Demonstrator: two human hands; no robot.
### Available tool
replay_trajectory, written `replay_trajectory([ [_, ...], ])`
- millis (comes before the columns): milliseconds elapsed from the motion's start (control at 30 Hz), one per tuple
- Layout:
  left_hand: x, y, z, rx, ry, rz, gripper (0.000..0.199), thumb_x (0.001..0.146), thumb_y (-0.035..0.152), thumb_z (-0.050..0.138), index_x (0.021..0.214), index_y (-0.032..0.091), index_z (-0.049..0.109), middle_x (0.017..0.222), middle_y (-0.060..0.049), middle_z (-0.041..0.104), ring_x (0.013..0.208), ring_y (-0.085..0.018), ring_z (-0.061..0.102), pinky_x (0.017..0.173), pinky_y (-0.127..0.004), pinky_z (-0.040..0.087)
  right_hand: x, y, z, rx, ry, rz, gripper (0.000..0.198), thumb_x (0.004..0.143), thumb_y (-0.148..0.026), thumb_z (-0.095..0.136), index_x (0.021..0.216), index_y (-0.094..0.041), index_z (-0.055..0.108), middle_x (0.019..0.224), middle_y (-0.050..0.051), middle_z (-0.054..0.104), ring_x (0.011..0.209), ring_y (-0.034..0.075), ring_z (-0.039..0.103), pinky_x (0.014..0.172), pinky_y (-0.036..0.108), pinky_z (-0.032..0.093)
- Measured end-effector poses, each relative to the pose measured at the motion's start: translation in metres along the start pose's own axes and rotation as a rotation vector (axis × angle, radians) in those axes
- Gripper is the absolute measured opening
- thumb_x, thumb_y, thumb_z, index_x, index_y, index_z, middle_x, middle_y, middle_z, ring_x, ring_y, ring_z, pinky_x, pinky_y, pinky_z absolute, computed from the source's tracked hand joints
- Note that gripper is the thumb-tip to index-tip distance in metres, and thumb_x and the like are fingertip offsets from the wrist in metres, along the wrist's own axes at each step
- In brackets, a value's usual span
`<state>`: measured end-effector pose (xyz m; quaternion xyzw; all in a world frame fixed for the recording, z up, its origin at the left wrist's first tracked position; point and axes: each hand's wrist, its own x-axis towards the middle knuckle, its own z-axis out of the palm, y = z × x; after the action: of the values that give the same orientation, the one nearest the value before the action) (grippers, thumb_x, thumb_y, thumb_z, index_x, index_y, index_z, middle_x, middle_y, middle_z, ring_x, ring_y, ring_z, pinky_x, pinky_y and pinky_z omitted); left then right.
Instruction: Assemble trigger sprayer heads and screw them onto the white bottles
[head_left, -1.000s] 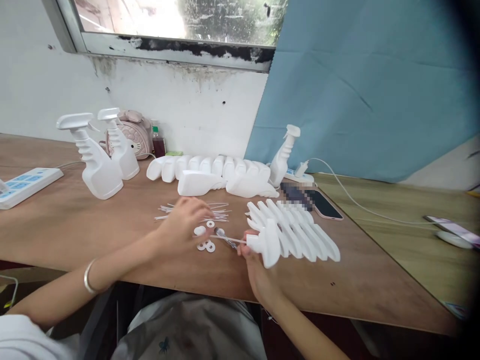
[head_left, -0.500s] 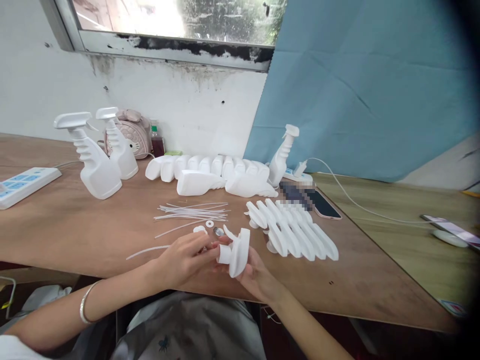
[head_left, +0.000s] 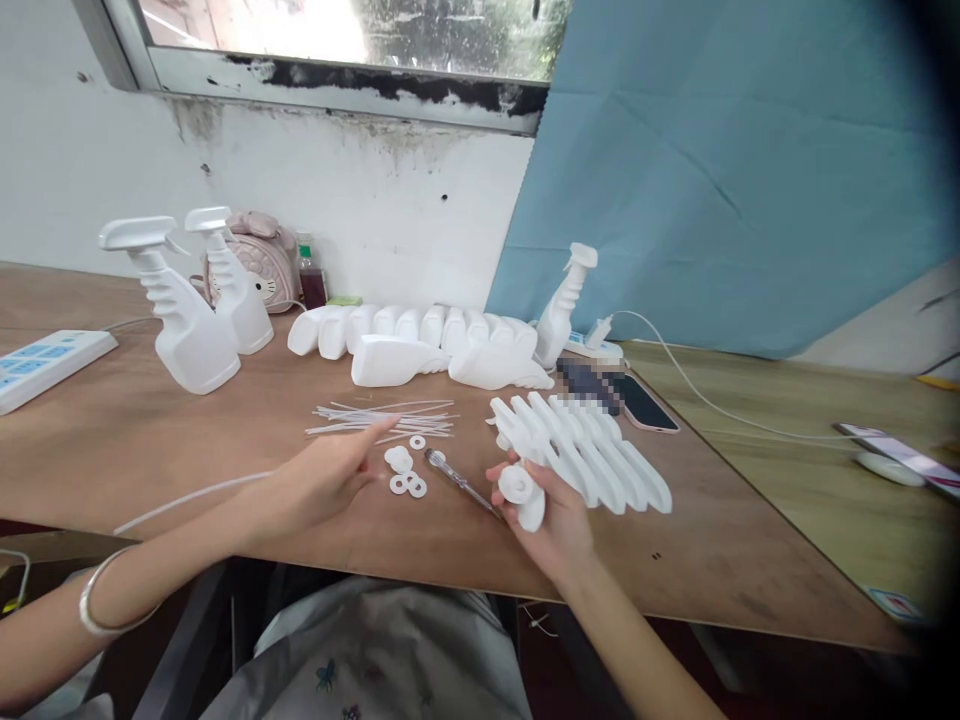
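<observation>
My right hand (head_left: 559, 520) holds a white trigger sprayer head (head_left: 517, 487), its round collar facing me. My left hand (head_left: 330, 485) hovers left of the washers with a finger stretched toward the pile of thin white tubes (head_left: 382, 420). A single thin tube (head_left: 195, 500) sticks out leftward from behind this hand, which seems to grip it; the grip itself is hidden. Between the hands lie several flat white washers (head_left: 409, 485) and a clear-handled screwdriver (head_left: 461, 483). Beside my right hand, more sprayer heads (head_left: 600, 455) lie in rows.
White bottles (head_left: 405, 360) lie in a row at the back. Assembled spray bottles stand at left (head_left: 191, 340) and right (head_left: 556, 310). A power strip (head_left: 52, 365) lies far left. Phones (head_left: 646, 402) and a white cable (head_left: 690, 390) are at right.
My hands have moved apart. The left hand went left, with the thin tube shifting along; the right hand went right, turning the sprayer head. The washers and screwdriver are now uncovered.
</observation>
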<state>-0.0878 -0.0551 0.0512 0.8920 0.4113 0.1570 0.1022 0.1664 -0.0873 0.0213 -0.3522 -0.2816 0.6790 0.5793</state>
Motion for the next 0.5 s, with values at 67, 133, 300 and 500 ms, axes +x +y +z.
replay_trajectory([
  [67, 0.016, -0.007, 0.001, 0.028, 0.029, -0.039, 0.044, 0.081, 0.019, 0.042, 0.125, 0.016, 0.038, 0.072, -0.001, 0.059, 0.064, -0.015, 0.055, 0.058, -0.024, 0.041, 0.002, 0.005, 0.004, 0.069, -0.044, 0.091, 0.018, 0.069, -0.034, 0.06, 0.075, -0.018, 0.053, 0.066, 0.002, 0.064, 0.048, 0.01, 0.057, 0.034, 0.016, 0.04],
  [133, 0.037, -0.01, 0.007, 0.083, 0.063, -0.015, 0.031, 0.082, 0.02, 0.042, 0.112, 0.015, 0.05, 0.081, -0.005, 0.062, 0.07, -0.016, 0.057, 0.063, -0.026, 0.043, 0.001, 0.012, 0.012, 0.121, -0.107, 0.139, 0.018, 0.07, -0.035, 0.059, 0.072, -0.019, 0.052, 0.067, 0.0, 0.06, 0.045, 0.007, 0.053, 0.033, 0.014, 0.039],
  [300, 0.086, -0.018, 0.033, 0.166, 0.064, 0.084, 0.023, 0.083, 0.018, 0.04, 0.093, 0.015, 0.06, 0.087, -0.008, 0.063, 0.082, -0.019, 0.058, 0.069, -0.029, 0.044, -0.003, 0.019, 0.027, 0.142, -0.172, 0.094, 0.022, 0.065, -0.035, 0.066, 0.071, -0.019, 0.052, 0.057, -0.006, 0.047, 0.039, 0.003, 0.043, 0.032, 0.012, 0.034],
  [500, 0.093, -0.021, 0.031, -0.063, 0.189, 0.212, 0.027, 0.084, 0.023, 0.042, 0.103, 0.014, 0.059, 0.102, -0.011, 0.062, 0.095, -0.021, 0.054, 0.084, -0.036, 0.041, 0.009, 0.016, 0.037, 0.073, -0.092, 0.023, 0.033, 0.067, -0.05, 0.063, 0.073, -0.02, 0.052, 0.063, -0.004, 0.054, 0.051, 0.007, 0.053, 0.049, 0.02, 0.046],
])
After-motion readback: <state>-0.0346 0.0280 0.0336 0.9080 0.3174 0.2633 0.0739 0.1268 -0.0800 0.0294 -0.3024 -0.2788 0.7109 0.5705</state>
